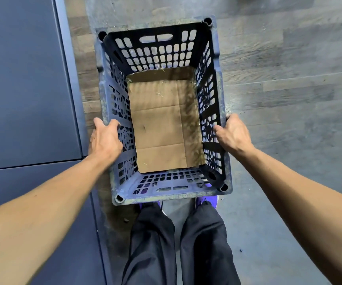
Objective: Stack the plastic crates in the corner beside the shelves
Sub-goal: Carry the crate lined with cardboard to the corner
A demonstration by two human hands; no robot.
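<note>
A blue plastic crate [157, 50] with slotted walls fills the middle of the head view, seen from straight above. A sheet of brown cardboard [164, 124] lies flat on its bottom. My left hand [104, 138] grips the crate's left rim, thumb inside the wall. My right hand [233, 134] grips the right rim the same way. The crate is upright and level between my arms. Whether it rests on the floor or another crate is hidden beneath it.
A dark grey cabinet or shelf unit [26, 89] runs along the left, close to the crate's left wall. Grey wood-look floor [289, 68] spreads to the right and far side. My legs and purple shoes [207, 200] stand right behind the crate.
</note>
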